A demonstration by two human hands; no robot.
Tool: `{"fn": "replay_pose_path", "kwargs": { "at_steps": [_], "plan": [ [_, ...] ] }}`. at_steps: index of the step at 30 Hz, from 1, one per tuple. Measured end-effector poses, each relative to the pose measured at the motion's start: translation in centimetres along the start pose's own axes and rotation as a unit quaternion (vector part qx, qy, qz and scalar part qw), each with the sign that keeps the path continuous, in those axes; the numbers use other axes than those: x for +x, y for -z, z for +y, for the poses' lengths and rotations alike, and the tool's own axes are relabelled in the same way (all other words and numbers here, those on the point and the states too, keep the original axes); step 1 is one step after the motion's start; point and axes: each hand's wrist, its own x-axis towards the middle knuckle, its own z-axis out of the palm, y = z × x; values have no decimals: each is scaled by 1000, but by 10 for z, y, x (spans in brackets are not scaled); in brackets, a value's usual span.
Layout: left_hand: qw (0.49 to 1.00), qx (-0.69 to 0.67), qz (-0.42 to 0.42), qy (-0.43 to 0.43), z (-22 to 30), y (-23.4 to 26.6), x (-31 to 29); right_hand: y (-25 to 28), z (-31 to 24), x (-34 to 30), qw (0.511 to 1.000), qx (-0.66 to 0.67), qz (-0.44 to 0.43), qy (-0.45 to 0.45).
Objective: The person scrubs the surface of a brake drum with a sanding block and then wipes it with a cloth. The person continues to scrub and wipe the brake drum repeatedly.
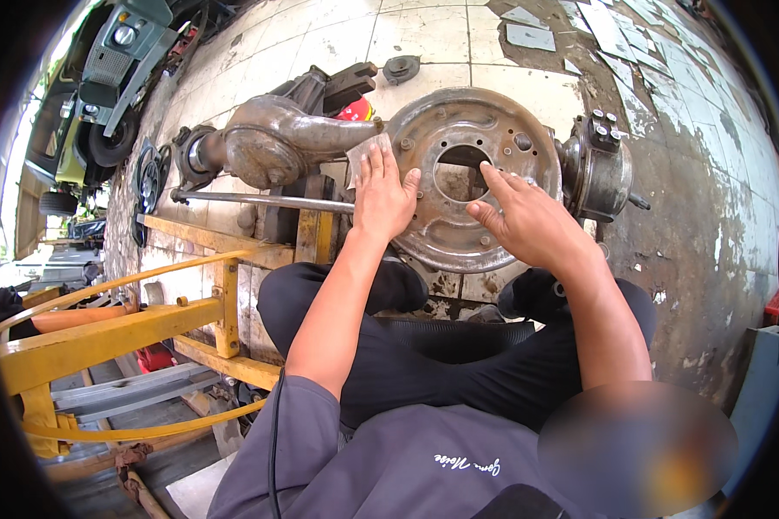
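While the left hand lies flat on a piece of brownish paper at the left rim of a round metal plate, the right hand is spread above the plate's right half. The left fingers are nearly straight and close together, with the thumb a little apart; the paper sits beneath them, though I cannot tell how firmly they press it. The right fingers are open, thumb well away from the rest, with nothing seen in their hold (the tips are near the edge of the large middle hole, and contact is hard to judge).

The plate, worn and brown-grey, stands in front of the person's knees, between a big rounded metal housing on the left and a drum-shaped metal part on the right. A long rod runs below the housing toward the left wrist. Beyond the plate, a small round part lies on the tiled floor. A yellow metal frame is at the left, and a vehicle is farther off.
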Motion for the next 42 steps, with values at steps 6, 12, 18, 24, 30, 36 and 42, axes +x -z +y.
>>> {"fn": "replay_pose_path", "kwargs": {
  "at_steps": [6, 12, 18, 24, 30, 36, 42],
  "plan": [
    [997, 64, -45, 15, 15, 0, -20, -3, 7, 1, 1000, -18, 18, 5],
    [999, -11, -21, 34, 3, -1, -2, -3, -1, -1, 1000, 1, -15, 0],
    [999, 21, -38, 30, 6, -3, -13, -2, 1, 0, 1000, -23, -4, 5],
    [990, -89, -70, 87, -15, 41, 19, -2, 0, 1, 1000, -17, -14, -7],
    [979, -147, 117, 84, -69, 86, 14, 4, 12, -1, 999, -33, -6, -25],
    [858, -419, 121, 271, -145, 120, -8, 1, 12, 2, 999, -42, -22, -24],
    [689, -641, 87, 326, -225, 89, -45, -5, 5, 4, 997, -32, -40, -59]
  ]
}}
